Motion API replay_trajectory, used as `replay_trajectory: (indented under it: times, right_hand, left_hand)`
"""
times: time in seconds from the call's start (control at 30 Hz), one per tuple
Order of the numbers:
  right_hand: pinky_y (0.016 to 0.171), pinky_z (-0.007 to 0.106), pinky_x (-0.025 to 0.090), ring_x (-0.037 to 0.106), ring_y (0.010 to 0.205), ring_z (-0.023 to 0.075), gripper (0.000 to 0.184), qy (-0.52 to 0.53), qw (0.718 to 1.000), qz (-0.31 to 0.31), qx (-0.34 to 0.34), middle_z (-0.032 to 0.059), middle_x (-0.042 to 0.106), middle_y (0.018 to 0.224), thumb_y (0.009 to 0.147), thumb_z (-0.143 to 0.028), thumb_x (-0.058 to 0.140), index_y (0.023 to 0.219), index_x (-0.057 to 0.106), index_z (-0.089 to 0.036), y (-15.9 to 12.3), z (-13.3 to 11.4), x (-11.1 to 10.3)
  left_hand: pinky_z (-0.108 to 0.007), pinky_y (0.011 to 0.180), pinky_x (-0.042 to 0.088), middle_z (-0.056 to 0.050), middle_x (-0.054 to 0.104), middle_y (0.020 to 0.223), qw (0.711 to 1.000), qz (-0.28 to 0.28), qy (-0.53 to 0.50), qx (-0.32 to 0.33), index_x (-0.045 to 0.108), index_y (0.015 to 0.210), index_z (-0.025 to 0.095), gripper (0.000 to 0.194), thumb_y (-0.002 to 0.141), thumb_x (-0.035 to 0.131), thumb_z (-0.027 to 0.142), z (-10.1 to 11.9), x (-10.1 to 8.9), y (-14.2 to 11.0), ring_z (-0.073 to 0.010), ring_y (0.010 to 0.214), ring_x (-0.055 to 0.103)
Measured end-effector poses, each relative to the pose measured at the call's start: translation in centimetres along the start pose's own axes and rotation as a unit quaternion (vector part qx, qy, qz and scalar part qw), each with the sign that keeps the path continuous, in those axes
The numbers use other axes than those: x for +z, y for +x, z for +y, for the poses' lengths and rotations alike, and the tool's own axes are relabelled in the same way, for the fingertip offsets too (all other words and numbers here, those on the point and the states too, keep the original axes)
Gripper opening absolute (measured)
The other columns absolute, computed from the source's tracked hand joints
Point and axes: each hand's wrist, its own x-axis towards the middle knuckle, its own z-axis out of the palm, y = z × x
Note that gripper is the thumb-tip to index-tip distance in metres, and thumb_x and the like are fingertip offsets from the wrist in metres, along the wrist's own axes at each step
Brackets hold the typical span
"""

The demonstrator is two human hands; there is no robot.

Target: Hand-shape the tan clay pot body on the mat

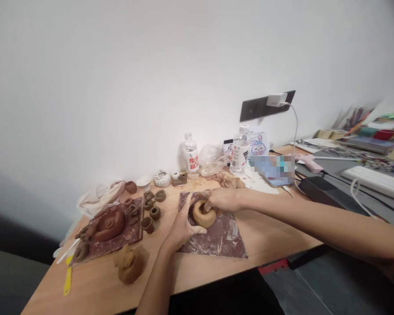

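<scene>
A round tan clay pot (204,218) with a hollow middle sits on a dark reddish board (218,243) smeared with dried clay. My left hand (184,226) curves around the pot's left side, thumb at the near edge and fingers toward the back. From the right, my right hand (223,200) closes on the pot's wall, with a digit dipping into the opening. Its other fingers are partly hidden behind the wall. Left of my left forearm lies a lump of raw clay (128,264).
A second board (131,234) at left carries a reddish-brown clay piece (110,224). Small clay pots (147,225) stand between the boards. Behind are two plastic bottles (191,157), a phone (276,173) and crumpled plastic (212,159). A yellow tool (67,280) lies near the left edge.
</scene>
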Motion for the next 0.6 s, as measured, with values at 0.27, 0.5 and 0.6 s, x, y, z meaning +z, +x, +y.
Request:
replay_trajectory:
  times: [0.27, 0.5, 0.6]
  right_hand:
    - [0.059, 0.026, 0.034, 0.056, 0.064, 0.0158, 0.024, 0.011, 1.0, -0.001, 0.018, 0.0076, 0.07, 0.077, 0.081, -0.007, 0.05, 0.079, 0.073, -0.014, 0.8, -0.2, 0.3]
    - [0.071, 0.02, 0.044, 0.064, 0.085, 0.0149, 0.045, 0.11, 0.994, 0.012, 0.009, 0.0053, 0.072, 0.101, 0.069, 0.002, 0.056, 0.108, 0.071, -0.016, -0.7, 0.7, -2.8]
    - [0.07, 0.019, 0.046, 0.066, 0.088, 0.0161, 0.04, 0.135, 0.981, 0.054, 0.129, 0.0074, 0.072, 0.103, 0.075, -0.007, 0.056, 0.113, 0.069, -0.013, -1.0, 0.6, -4.1]
  left_hand:
    - [-0.05, 0.119, 0.019, -0.013, 0.046, 0.145, 1.0, -0.003, 0.01, 0.007, 0.033, 0.144, 0.019, 0.101, 0.056, 0.083, 0.016, 0.7, 0.0, -0.1, -0.0314, 0.14, 0.034]
    - [-0.045, 0.119, 0.02, -0.015, 0.04, 0.149, 1.0, -0.009, 0.007, -0.007, 0.022, 0.149, 0.017, 0.108, 0.059, 0.082, 0.021, 0.4, 0.1, -0.1, -0.0297, 0.144, 0.027]
    - [-0.045, 0.119, 0.019, -0.015, 0.039, 0.151, 1.0, -0.005, 0.009, -0.006, 0.019, 0.15, 0.018, 0.111, 0.059, 0.082, 0.023, -0.2, 0.2, -0.2, -0.0298, 0.145, 0.023]
